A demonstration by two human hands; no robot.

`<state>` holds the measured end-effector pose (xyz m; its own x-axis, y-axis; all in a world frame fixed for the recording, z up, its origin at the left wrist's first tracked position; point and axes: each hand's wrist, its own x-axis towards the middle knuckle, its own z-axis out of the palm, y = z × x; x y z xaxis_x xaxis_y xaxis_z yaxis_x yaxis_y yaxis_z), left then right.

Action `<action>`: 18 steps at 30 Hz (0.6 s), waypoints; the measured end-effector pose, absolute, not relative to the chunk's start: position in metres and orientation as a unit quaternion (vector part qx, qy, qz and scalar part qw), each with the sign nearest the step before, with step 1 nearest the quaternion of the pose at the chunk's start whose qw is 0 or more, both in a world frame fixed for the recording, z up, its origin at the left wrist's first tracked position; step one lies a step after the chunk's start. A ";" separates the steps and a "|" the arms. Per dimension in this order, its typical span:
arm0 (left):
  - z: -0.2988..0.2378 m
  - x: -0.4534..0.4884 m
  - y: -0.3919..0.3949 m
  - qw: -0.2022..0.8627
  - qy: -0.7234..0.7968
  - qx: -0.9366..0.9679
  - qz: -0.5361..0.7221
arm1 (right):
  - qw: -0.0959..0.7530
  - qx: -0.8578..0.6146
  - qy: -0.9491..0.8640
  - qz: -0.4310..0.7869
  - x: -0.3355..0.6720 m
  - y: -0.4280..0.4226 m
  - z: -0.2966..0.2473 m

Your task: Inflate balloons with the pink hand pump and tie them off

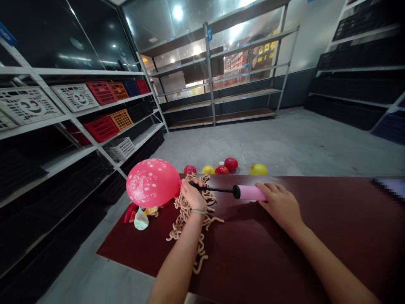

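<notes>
A large inflated pink balloon [153, 183] with pale printed marks is at the left, its neck running into my left hand [193, 197]. That hand is closed around the neck and the black end of a balloon pump [251, 192]; its fingers partly hide how the two meet. The pump lies level, a thin black rod showing between its black end and pink barrel. My right hand [281, 204] is wrapped around the barrel's right end. Beneath my left hand lies a heap of curly beige strands [183, 215]. Uninflated balloons [141, 219] lie left of the heap, under the pink balloon.
The dark red table [240, 261] spans the foreground. Several red and yellow balloons [231, 164] rest beyond its far edge. Shelves with plastic crates [101, 128] stand at left, a metal rack [211, 76] at the back, dark shelving [354, 93] at right. A blurred patch [392, 188] shows at the right edge.
</notes>
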<state>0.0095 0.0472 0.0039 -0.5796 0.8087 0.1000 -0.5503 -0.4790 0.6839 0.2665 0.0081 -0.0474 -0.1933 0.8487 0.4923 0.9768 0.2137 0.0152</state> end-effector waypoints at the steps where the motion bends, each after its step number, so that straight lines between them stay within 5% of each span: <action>1: 0.005 0.007 0.048 0.407 0.308 0.199 0.837 | 0.195 -0.610 -0.751 -0.160 0.267 0.008 -0.047; 11: -0.007 0.040 0.036 0.432 0.341 0.194 0.812 | 0.198 -0.579 -0.784 -0.105 0.204 -0.022 -0.046; 18: 0.007 0.022 0.038 0.434 0.303 0.202 0.824 | 0.168 -0.560 -0.793 -0.172 0.246 0.000 -0.041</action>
<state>0.0216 0.0381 0.0066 -0.5426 0.8370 0.0705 -0.5928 -0.4411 0.6739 0.2460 -0.0001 -0.0407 -0.3166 0.8302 0.4588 0.9457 0.3140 0.0842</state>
